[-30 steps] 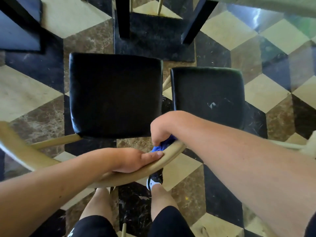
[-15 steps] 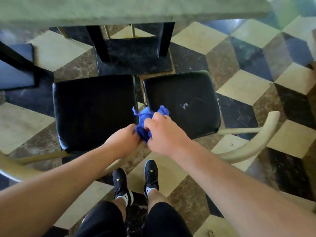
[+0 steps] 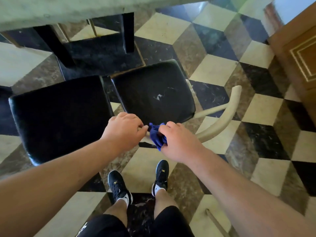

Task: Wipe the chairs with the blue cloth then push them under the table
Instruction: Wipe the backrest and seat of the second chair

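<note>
Two chairs with black padded seats stand side by side: the left chair (image 3: 58, 113) and the right chair (image 3: 153, 93), which has a pale scuff on its seat. The right chair's curved cream backrest (image 3: 220, 120) runs toward me. My left hand (image 3: 123, 130) is closed over the near end of that backrest. Just right of it, my right hand (image 3: 177, 142) grips the bunched blue cloth (image 3: 157, 135) against the same rail. The table (image 3: 68, 9) with its pale top and black legs lies beyond the chairs.
The floor is a checker of cream, brown and black marble tiles. A brown wooden door (image 3: 301, 53) stands at the right. My black shoes (image 3: 119, 187) are on the floor just behind the chairs. Another chair's legs show under the table.
The view has shifted from the left chair to the right one. Both hands have left the left chair's backrest and now sit on the right chair's rail, the cloth still in my right hand.
</note>
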### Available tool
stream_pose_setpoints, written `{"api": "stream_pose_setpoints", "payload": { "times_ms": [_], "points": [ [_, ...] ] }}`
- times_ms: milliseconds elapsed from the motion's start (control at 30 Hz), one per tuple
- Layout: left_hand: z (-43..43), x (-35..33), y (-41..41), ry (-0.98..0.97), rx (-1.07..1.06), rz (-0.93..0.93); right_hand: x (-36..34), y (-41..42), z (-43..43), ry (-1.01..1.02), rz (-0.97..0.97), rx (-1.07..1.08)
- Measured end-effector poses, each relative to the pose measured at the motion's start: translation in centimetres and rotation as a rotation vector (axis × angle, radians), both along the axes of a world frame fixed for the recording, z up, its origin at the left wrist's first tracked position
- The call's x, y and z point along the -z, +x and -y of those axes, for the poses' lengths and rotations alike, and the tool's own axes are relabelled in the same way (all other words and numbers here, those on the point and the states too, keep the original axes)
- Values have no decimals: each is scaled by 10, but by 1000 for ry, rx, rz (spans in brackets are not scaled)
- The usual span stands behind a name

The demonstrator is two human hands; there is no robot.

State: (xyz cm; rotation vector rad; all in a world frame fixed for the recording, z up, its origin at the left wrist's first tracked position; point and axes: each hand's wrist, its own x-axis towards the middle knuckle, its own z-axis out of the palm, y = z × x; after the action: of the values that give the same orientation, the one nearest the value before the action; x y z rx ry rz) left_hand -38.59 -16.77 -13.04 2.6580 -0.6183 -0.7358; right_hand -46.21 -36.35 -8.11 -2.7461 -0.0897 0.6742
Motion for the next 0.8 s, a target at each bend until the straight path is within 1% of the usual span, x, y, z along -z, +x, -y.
{"api": "stream_pose_setpoints", "payload": {
  "times_ms": [100,200,333,400,467,500,600,633,733,800],
  "points": [
    [15,-1,2,219,137,26,-5,-7,36,-42,-17,51],
    [35,0,7,341,259,15,-9,-10,79,-88,-42,96],
    [66,12,9,330,173,-47,-7,-8,136,-90,-10,120],
    [81,18,8,399,189,-85,-4,-2,166,-80,15,114],
    [87,23,11,425,133,-153,-1,7,197,-90,43,105],
    [87,25,13,442,134,-178,0,13,213,-107,59,93],
    [84,30,18,468,267,-186,2,36,259,-156,93,60],
    [83,32,19,459,254,-179,4,45,273,-176,106,50],
    [85,34,17,402,78,-138,8,72,310,-215,135,11],
    [86,34,16,356,6,-89,10,91,328,-220,151,17]
  ]
}}
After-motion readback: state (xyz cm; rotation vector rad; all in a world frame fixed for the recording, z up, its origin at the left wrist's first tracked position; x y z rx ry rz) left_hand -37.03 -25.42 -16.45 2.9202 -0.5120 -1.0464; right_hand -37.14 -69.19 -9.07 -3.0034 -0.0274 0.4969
